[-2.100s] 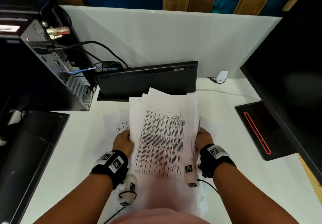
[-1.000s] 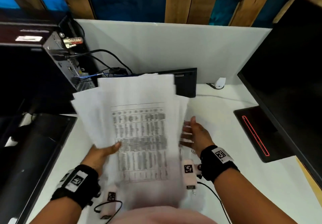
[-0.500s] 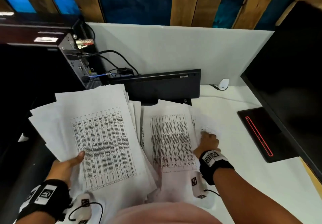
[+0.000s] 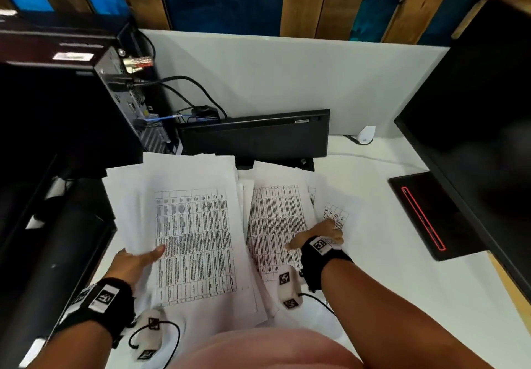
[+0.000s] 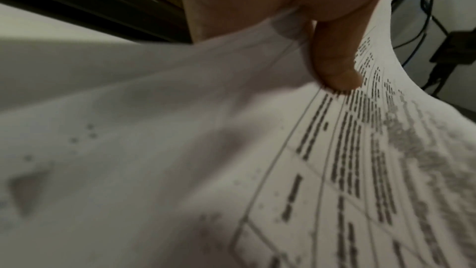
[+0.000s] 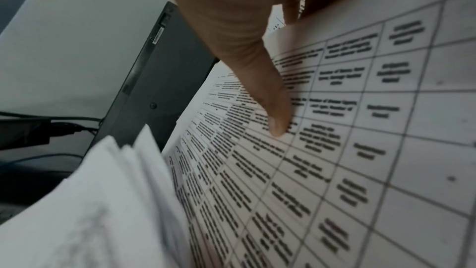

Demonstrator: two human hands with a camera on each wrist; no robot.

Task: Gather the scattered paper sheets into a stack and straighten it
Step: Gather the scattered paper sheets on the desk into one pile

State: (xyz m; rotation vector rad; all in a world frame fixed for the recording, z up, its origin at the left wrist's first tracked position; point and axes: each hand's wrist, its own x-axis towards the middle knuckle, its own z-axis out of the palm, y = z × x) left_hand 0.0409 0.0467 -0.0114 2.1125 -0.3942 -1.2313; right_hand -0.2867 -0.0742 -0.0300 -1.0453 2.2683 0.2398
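2 hands: left hand (image 4: pixel 135 262) pinching fanned bundle (image 4: pixel 184 225), edges uneven, raised at desk's (image 4: pixel 402 296) left edge; right hand (image 4: pixel 321 233) flat on loose sheets (image 4: pixel 275 219) on desk; bare desk rightward.

White sheets (image 4: pixel 195 239), black printed tables

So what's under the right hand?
The right hand presses printed sheets lying on the white desk. More sheets lie beneath; how many is hidden.
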